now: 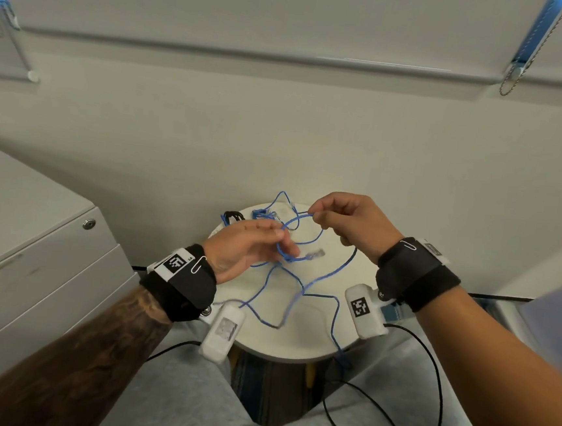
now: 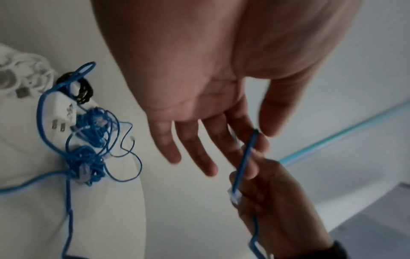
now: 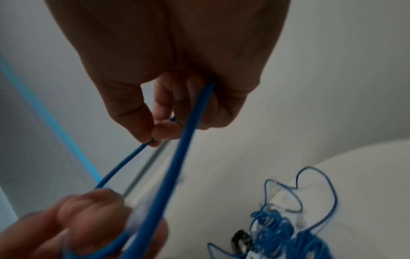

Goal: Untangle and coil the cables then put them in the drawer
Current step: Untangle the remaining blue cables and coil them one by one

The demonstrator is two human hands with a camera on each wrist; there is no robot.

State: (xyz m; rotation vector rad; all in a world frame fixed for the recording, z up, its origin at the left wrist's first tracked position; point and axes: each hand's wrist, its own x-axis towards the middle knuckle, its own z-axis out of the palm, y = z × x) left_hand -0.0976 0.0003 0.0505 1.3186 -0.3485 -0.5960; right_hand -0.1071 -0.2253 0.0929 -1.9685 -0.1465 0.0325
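A thin blue cable [image 1: 303,293] lies in loose bends across the round white table [image 1: 294,350]; part of it is bunched in a tangle [image 1: 264,214] at the table's far side. My left hand [image 1: 283,243] pinches a small loop of it between thumb and forefinger, just above the table. A clear connector [image 1: 315,255] sticks out beside that hand. My right hand [image 1: 313,214] pinches the same cable a little higher and to the right. In the right wrist view the cable [image 3: 188,133] runs doubled from my right hand [image 3: 155,136] down to the left fingers [image 3: 88,208].
A grey cabinet [image 1: 31,259] with closed drawers and a lock [image 1: 88,224] stands at the left. By the tangle lie a black cable coil [image 1: 233,216], a white plug charger [image 2: 62,108] and a white cable coil [image 2: 22,77]. One cable end [image 1: 341,357] hangs over the table's near edge.
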